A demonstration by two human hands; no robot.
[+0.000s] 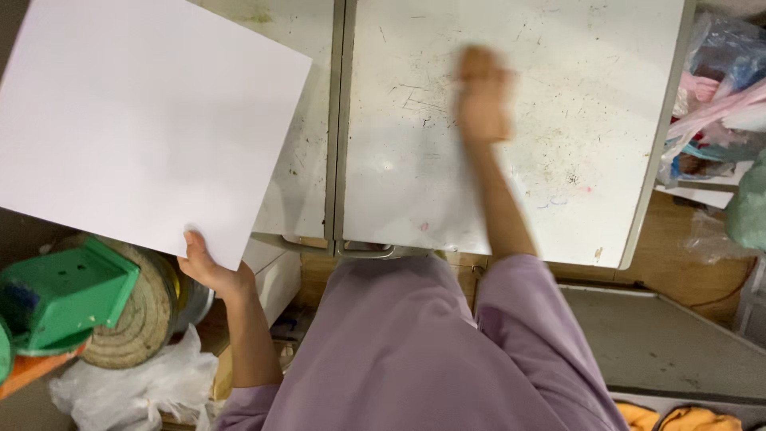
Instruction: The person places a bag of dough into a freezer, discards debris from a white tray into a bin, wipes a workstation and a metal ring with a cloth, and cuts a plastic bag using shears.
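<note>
My left hand [209,270] grips the near corner of a large white sheet of paper [144,120], holding it up over the left side of a scuffed white table [558,144]. My right hand [483,96] is out over the table's right panel, blurred by motion, palm down on or just above the surface, with nothing visible in it. Lilac sleeves cover both my upper arms.
A green block [64,291] sits on a round woven object [144,311] at lower left, with a white plastic bag [136,391] below it. Plastic bags and pink cloth [718,88] pile up beyond the table's right edge. A grey panel [670,343] lies at lower right.
</note>
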